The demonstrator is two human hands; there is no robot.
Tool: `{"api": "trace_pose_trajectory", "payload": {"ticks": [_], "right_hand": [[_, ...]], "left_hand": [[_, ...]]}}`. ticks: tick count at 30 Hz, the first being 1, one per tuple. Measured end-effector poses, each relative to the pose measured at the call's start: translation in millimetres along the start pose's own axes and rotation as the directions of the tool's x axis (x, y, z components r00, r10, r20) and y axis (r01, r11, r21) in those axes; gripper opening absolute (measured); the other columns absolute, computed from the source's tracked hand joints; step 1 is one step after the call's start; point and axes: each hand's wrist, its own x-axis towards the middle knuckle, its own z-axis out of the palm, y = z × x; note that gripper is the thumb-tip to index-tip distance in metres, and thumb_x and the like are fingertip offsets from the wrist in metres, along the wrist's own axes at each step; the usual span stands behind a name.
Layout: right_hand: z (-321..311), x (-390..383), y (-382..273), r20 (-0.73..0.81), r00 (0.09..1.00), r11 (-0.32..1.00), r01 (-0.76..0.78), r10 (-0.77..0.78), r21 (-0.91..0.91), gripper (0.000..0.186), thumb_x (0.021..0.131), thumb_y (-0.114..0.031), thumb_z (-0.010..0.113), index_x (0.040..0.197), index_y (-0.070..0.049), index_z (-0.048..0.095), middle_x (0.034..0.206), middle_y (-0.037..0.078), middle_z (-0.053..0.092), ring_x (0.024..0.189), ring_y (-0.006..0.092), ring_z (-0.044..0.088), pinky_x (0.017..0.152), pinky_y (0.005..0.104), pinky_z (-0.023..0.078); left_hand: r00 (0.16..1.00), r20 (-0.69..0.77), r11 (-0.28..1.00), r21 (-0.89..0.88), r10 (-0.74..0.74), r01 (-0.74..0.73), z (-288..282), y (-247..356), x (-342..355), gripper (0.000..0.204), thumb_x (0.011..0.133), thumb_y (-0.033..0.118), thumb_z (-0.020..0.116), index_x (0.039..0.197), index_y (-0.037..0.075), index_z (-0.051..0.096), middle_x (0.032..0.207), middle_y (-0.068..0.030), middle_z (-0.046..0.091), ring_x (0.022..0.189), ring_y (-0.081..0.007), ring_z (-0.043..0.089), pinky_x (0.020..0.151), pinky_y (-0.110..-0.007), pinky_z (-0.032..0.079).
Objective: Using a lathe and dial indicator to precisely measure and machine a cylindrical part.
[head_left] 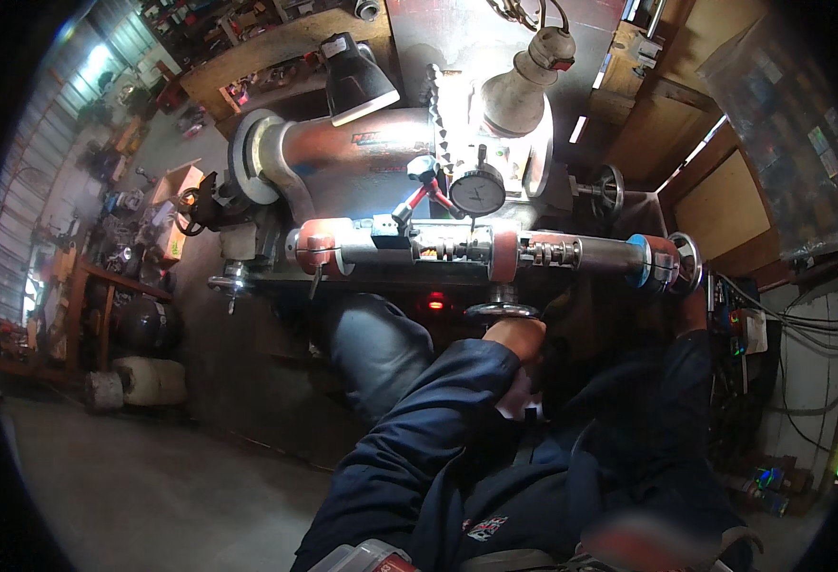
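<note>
My left hand [517, 336] is at the rim of a metal handwheel [502, 311] below the middle of a machine, its fingers closed against it and partly hidden. My right hand [693, 310], dim in shadow, reaches the lower rim of another handwheel [688, 261] at the machine's right end; its fingers do not show clearly. Between them runs a horizontal metal shaft [619, 259] through red collars [504, 255], with shiny stepped parts [554, 253] exposed. Above the shaft a round dial gauge [478, 192] hangs on a red jointed arm [409, 208], its stem pointing down at the shaft.
A black lamp [354, 81] and a pale lamp [519, 95] stand over a large reddish cylinder [362, 143]. More handwheels [190, 212] sit at the left and back right [609, 194]. Cables [790, 319] hang at the right; a tank [147, 381] lies on the left floor.
</note>
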Motion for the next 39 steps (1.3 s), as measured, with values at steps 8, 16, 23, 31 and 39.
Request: {"api": "trace_pose_trajectory", "payload": {"ticks": [8, 16, 23, 31, 39], "right_hand": [[-27, -23, 4, -0.005, 0.999, 0.987, -0.032, 0.033, 0.156, 0.028, 0.098, -0.026, 0.062, 0.108, 0.000, 0.066, 0.100, 0.008, 0.069, 0.092, 0.0156, 0.066, 0.080, 0.0269, 0.052], [-45, -22, -17, -0.045, 0.999, 0.991, 0.010, -0.004, 0.137, 0.019, 0.097, -0.015, 0.058, 0.108, -0.002, 0.066, 0.097, 0.004, 0.067, 0.084, 0.0131, 0.064, 0.074, 0.0240, 0.051], [-22, -16, -63, -0.006, 0.996, 0.995, 0.090, -0.091, -0.041, 0.020, 0.099, -0.027, 0.060, 0.102, -0.007, 0.066, 0.082, -0.007, 0.058, 0.065, 0.0008, 0.044, 0.057, 0.0168, 0.035], [-12, 18, -67, 0.094, 0.992, 0.992, 0.094, -0.085, -0.088, 0.034, 0.100, -0.035, 0.060, 0.100, -0.002, 0.066, 0.093, 0.005, 0.067, 0.085, 0.0141, 0.064, 0.076, 0.0301, 0.053], [-26, 60, -31, 0.516, 0.771, 0.460, 0.637, -0.373, -0.618, 0.032, 0.098, -0.026, 0.056, 0.117, -0.001, 0.062, 0.102, 0.010, 0.067, 0.089, 0.0214, 0.065, 0.080, 0.0363, 0.053]], "left_hand": [[1.000, 0.030, 0.999, 0.041, -0.002, 0.001, -1, -1, 2, 0.030, 0.078, 0.018, 0.074, 0.103, 0.001, 0.074, 0.106, -0.0226, 0.070, 0.102, -0.0352, 0.069, 0.088, -0.044, 0.055], [1.000, -0.005, 0.999, -0.039, -0.009, 0.009, 2, -2, 6, 0.029, 0.075, 0.016, 0.072, 0.101, 0.001, 0.074, 0.105, -0.0212, 0.071, 0.098, -0.0356, 0.069, 0.087, -0.043, 0.055], [0.995, -0.095, 0.997, 0.078, 0.011, -0.004, 23, -13, 20, 0.030, 0.076, 0.017, 0.071, 0.101, 0.001, 0.074, 0.105, -0.0204, 0.071, 0.097, -0.0360, 0.069, 0.089, -0.043, 0.055], [0.999, -0.044, 1.000, -0.003, -0.029, 0.029, 18, -14, 15, 0.032, 0.076, 0.019, 0.073, 0.102, 0.000, 0.074, 0.109, -0.0200, 0.071, 0.100, -0.0357, 0.069, 0.090, -0.044, 0.055], [0.997, 0.046, 0.997, 0.065, -0.054, 0.051, 5, -6, 14, 0.037, 0.072, 0.019, 0.080, 0.104, 0.000, 0.074, 0.112, -0.0206, 0.070, 0.104, -0.0348, 0.068, 0.090, -0.044, 0.054]]}}
